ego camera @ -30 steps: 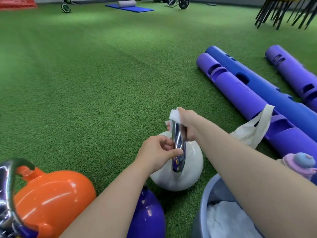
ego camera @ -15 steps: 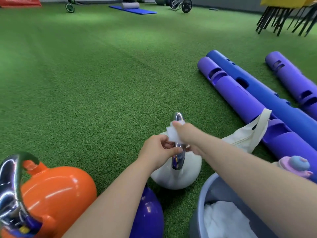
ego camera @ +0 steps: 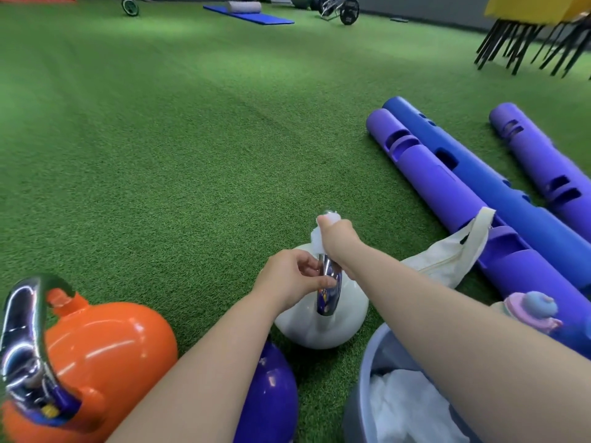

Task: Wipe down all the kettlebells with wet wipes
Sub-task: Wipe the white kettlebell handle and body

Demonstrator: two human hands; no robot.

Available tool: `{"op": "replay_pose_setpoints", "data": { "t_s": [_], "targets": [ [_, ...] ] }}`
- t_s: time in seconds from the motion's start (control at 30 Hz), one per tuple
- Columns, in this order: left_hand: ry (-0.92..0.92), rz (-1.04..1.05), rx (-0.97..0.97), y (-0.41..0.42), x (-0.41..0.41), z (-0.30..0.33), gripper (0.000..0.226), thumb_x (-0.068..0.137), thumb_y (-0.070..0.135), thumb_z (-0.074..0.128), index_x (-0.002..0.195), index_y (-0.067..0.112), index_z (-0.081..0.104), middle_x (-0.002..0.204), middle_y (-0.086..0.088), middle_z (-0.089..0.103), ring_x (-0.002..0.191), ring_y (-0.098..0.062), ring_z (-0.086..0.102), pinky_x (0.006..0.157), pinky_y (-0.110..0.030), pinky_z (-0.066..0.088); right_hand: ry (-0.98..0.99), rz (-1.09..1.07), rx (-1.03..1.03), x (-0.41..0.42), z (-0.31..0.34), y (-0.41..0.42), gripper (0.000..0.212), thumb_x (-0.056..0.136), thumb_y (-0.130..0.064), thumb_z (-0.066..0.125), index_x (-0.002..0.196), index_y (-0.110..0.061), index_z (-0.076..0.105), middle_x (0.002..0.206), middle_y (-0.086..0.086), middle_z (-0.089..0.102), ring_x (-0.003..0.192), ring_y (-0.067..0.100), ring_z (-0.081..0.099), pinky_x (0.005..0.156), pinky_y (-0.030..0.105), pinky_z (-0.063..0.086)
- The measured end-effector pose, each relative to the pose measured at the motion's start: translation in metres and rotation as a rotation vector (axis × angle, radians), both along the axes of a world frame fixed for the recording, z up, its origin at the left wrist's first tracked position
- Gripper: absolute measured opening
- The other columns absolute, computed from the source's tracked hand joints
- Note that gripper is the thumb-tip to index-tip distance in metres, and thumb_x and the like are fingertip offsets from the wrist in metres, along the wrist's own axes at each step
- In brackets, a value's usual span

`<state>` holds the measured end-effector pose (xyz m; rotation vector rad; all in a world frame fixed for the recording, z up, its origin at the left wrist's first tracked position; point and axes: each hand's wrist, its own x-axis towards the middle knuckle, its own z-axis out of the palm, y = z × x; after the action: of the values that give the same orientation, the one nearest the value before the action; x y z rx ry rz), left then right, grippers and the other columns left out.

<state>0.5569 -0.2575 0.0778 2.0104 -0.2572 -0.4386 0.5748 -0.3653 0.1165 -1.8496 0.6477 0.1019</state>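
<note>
Left hand (ego camera: 289,278) grips white kettlebell (ego camera: 319,324) handle; right hand (ego camera: 335,238) clutches wipe (ego camera: 315,239); no legible writing.

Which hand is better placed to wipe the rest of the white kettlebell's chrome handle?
Right. The right hand already grips the wet wipe at the top of the chrome handle, so it could likely slide down. The left hand holds no wipe; it pinches the handle, steadying the white kettlebell.

- The held kettlebell (ego camera: 323,321) stands centre, near.
- Two more kettlebells (ego camera: 105,362) sit left of it.
- A basin (ego camera: 364,378) lies right, tubes (ego camera: 479,199) farther right.
</note>
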Motion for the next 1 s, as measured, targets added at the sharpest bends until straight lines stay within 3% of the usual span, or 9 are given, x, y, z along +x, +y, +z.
{"op": "replay_pose_setpoints", "data": {
  "t_s": [0.07,0.17,0.27,0.33,0.4,0.57,0.77,0.9,1.0],
  "targets": [
    [0.076,-0.049,-0.056,0.005,-0.002,0.006,0.028,0.064,0.005,0.082,0.065,0.024,0.061,0.072,0.005,0.066,0.073,-0.015,0.060,0.083,-0.037,0.052,-0.006,-0.018,-0.021,-0.006,-0.008,0.001,0.040,0.097,-0.038,0.039,0.113,-0.002,0.049,0.123,0.021,0.053,0.106,0.030,0.054,0.090,0.038,0.043],
    [0.188,-0.101,-0.046,0.013,-0.002,0.012,0.031,0.075,-0.016,0.057,0.080,0.015,0.063,0.082,0.005,0.062,0.082,-0.012,0.054,0.064,-0.024,0.044,0.002,-0.034,-0.072,-0.021,-0.010,0.009,0.048,0.098,-0.038,0.038,0.125,0.001,0.040,0.123,0.019,0.049,0.113,0.032,0.050,0.089,0.036,0.039],
    [0.216,0.079,-0.085,0.018,0.000,0.009,0.048,0.078,-0.018,0.035,0.092,0.017,0.064,0.102,-0.003,0.065,0.089,-0.012,0.056,0.077,-0.028,0.044,-0.031,-0.033,-0.089,-0.041,-0.011,0.022,0.047,0.097,-0.041,0.038,0.123,-0.002,0.037,0.113,0.014,0.049,0.110,0.031,0.050,0.084,0.033,0.038],
    [0.217,0.148,-0.143,0.019,0.001,0.011,0.050,0.079,-0.016,0.034,0.085,0.022,0.066,0.097,-0.001,0.067,0.092,-0.016,0.061,0.087,-0.034,0.047,-0.020,-0.028,-0.109,-0.056,-0.014,0.031,0.043,0.098,-0.042,0.036,0.120,-0.006,0.036,0.106,0.010,0.049,0.104,0.028,0.051,0.081,0.031,0.036],
    [0.236,0.122,-0.185,0.018,0.001,0.012,0.047,0.082,-0.014,0.039,0.086,0.023,0.067,0.092,0.005,0.068,0.092,-0.016,0.062,0.085,-0.030,0.048,0.022,-0.032,-0.148,-0.068,-0.019,0.038,0.032,0.098,-0.044,0.034,0.110,-0.014,0.032,0.099,0.005,0.050,0.099,0.026,0.052,0.079,0.031,0.034],
    [0.219,0.056,-0.126,0.015,-0.001,0.010,0.052,0.083,-0.012,0.037,0.098,0.025,0.069,0.102,0.009,0.067,0.103,-0.015,0.058,0.089,-0.030,0.039,0.007,-0.079,-0.234,-0.077,-0.035,0.038,0.028,0.097,-0.045,0.037,0.100,-0.020,0.026,0.112,0.012,0.059,0.102,0.031,0.055,0.073,0.032,0.034],
    [0.177,0.025,-0.128,0.015,-0.004,0.015,0.065,0.076,-0.017,0.029,0.090,0.033,0.068,0.096,0.016,0.067,0.105,-0.018,0.056,0.094,-0.033,0.037,0.019,-0.067,-0.304,-0.086,-0.067,0.045,0.028,0.094,-0.045,0.042,0.093,-0.022,0.025,0.105,0.014,0.057,0.099,0.035,0.054,0.074,0.039,0.037],
    [0.181,0.114,-0.223,0.018,-0.005,0.021,0.058,0.078,-0.020,0.033,0.091,0.026,0.066,0.096,0.006,0.067,0.098,-0.014,0.059,0.072,-0.020,0.037,0.084,0.057,-0.510,-0.081,-0.078,0.051,0.041,0.092,-0.045,0.048,0.117,-0.013,0.040,0.132,0.007,0.042,0.118,0.028,0.040,0.097,0.039,0.034],
    [0.184,0.135,-0.262,0.019,-0.005,0.023,0.053,0.078,-0.021,0.035,0.097,0.019,0.065,0.090,0.005,0.065,0.085,-0.011,0.058,0.062,-0.015,0.040,0.108,0.120,-0.654,-0.080,-0.084,0.052,0.049,0.091,-0.045,0.049,0.129,-0.016,0.038,0.146,0.001,0.023,0.124,0.025,0.034,0.103,0.034,0.028]
  ]
}}
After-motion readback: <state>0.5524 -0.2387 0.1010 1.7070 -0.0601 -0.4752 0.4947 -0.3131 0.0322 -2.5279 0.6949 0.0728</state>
